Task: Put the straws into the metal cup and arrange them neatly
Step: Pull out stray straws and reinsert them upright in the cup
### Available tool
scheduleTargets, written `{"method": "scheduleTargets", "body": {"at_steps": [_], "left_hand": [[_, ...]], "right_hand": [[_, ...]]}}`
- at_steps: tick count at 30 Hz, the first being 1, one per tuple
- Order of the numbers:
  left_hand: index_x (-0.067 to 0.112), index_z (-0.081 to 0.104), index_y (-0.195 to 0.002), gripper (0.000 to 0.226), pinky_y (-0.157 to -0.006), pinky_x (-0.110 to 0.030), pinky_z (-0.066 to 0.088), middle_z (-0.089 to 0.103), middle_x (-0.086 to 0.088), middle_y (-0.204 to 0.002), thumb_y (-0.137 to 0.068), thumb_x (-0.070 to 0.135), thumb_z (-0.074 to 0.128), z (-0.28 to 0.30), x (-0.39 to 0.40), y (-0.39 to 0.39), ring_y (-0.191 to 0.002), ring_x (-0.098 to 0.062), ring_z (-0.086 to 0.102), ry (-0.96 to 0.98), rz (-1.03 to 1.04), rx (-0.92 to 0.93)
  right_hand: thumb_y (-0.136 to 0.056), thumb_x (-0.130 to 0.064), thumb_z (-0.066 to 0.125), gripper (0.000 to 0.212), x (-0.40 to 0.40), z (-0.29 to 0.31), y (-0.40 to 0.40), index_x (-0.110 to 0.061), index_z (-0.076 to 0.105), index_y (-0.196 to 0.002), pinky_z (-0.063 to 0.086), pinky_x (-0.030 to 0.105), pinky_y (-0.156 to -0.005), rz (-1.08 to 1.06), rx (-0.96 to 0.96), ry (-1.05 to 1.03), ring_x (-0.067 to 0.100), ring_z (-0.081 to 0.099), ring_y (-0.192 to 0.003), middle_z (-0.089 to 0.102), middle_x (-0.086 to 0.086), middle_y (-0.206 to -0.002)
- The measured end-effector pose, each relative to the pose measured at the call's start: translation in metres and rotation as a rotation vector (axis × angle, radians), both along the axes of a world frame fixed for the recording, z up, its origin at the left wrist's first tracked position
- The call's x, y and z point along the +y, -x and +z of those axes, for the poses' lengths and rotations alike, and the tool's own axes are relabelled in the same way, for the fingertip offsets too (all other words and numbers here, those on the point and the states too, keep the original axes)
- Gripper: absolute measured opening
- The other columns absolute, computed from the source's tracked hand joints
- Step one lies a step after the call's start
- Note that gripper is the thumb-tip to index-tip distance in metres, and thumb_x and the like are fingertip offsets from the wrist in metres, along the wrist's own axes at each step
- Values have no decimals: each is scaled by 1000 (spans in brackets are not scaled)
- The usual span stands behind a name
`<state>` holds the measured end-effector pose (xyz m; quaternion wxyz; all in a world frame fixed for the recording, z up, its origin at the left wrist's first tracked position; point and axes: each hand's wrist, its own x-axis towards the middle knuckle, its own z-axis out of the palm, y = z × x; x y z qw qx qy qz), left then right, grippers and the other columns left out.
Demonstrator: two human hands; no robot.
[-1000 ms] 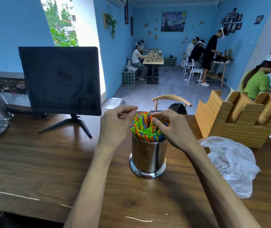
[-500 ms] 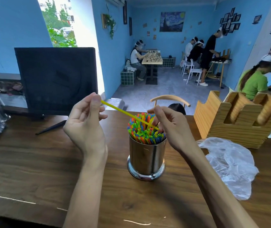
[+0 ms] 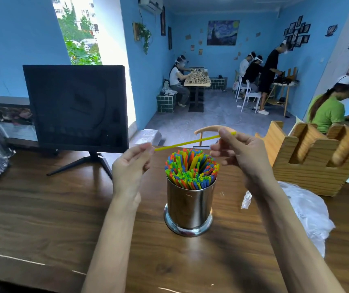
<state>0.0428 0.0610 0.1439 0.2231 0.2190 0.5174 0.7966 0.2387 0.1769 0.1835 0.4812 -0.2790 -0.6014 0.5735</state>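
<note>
A person holds one yellow straw across the middle of the frame, just above a metal cup packed with coloured straws. The right hand pinches the straw near its upper right end between thumb and forefinger, a short tip poking out past the fingers. The left hand has its fingers loosely curled at the straw's lower left end; the tip meets the fingertips there, but whether it is pinched or only touched cannot be told.

The step in hand looks like feeding this last loose straw into the cup. To do it well, the straw should be turned upright first, with one end aimed at a gap in the bundle; a darker opening shows near the middle of the straw tops, which seems the easiest place. A light grip helps, since a thin plastic straw will likely kink if pushed hard against its neighbours. Sliding it down slowly until its top is level with the others would keep the bunch even. The cup looks stable on its flared base, yet a sideways shove on the crowded straws could tip it, so a steadying hand may be wise.

The cup stands on the wooden table at centre frame, between the two forearms and below both hands. The held straw is apart from the straws beneath it, slanting from lower left to upper right. A crumpled plastic bag lies on the table at the right.
</note>
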Motion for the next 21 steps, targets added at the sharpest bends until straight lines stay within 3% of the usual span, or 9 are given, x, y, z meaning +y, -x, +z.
{"method": "scheduleTargets", "body": {"at_steps": [5, 9, 11, 14, 18, 21], "left_hand": [[18, 76, -96, 16, -67, -12, 52, 78, 8, -86, -85, 7, 78, -5, 1, 0, -80, 0, 68, 166, -224, 243], [30, 75, -105, 16, -77, -16, 53, 74, 19, -99, -91, 24, 75, -13, 13, 5, -92, 4, 67, 271, -32, 371], [30, 75, -111, 18, -78, -21, 54, 74, 17, -104, -93, 33, 72, -20, 18, 7, -100, -3, 67, 381, -88, 397], [25, 78, -112, 22, -70, -15, 52, 76, 14, -100, -92, 33, 74, -26, 23, 6, -96, -4, 70, 434, -148, 434], [25, 82, -102, 16, -74, -22, 56, 77, 15, -90, -87, 30, 79, -25, 26, 9, -85, 2, 70, 431, -73, 519], [30, 82, -90, 8, -75, -25, 57, 77, 15, -85, -83, 31, 83, -24, 26, 12, -85, -1, 70, 425, -38, 540]], "right_hand": [[-101, -22, 62, 21, 10, 4, 6, -6, 68, -90, 63, 32, -68, -82, 221, 15, 21, 74, -75, 76, 8, -91], [-106, -25, 53, 20, 15, 4, 8, -15, 66, -94, 59, 28, -62, -180, 279, -68, 15, 72, -72, 75, -1, -81], [-106, -25, 53, 19, 17, 0, 10, -16, 66, -96, 58, 29, -60, -251, 244, -173, 14, 71, -71, 72, -4, -76], [-106, -23, 54, 17, 19, -7, 13, -15, 66, -98, 59, 34, -61, -272, 159, -289, 16, 69, -70, 71, -5, -74], [-102, -27, 60, 13, 22, -20, 20, -23, 71, -98, 59, 34, -66, -162, -126, -374, 20, 72, -75, 73, -3, -81], [-98, -39, 63, 17, 25, -32, 23, -27, 75, -98, 59, 37, -77, -148, -352, -447, 10, 70, -80, 73, -10, -84]]}}
